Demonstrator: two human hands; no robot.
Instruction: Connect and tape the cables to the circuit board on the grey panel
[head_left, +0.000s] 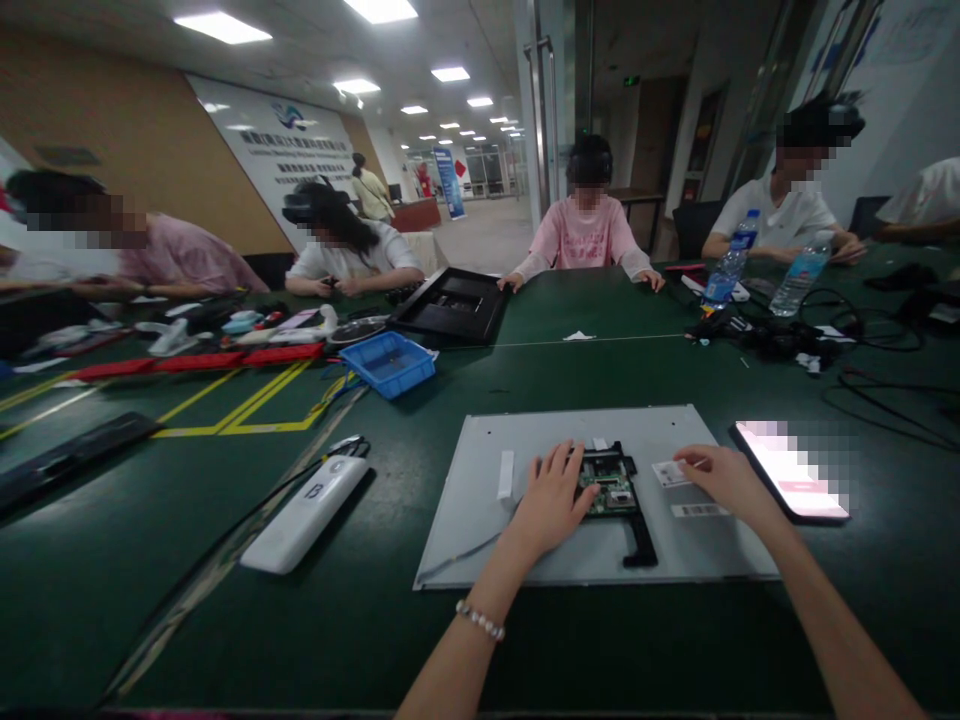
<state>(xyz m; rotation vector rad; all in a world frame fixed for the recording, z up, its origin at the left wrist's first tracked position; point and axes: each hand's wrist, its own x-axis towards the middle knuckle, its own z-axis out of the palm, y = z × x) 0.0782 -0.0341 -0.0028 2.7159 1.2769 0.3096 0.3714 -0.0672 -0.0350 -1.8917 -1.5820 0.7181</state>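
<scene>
A flat grey panel lies on the green table in front of me. A green circuit board with a black bracket sits at its middle. My left hand rests with spread fingers on the board's left side. Over the panel's right part, my right hand has thumb and fingertips together at the edge of a white label; whatever is pinched there is too small to make out. A barcode sticker is just below that hand. To the left of the board is a white strip.
A lit phone lies right of the panel, a white power bank with a cable to the left. Farther back are a blue tray, a black frame, two bottles and tangled cables. Several people sit around the table.
</scene>
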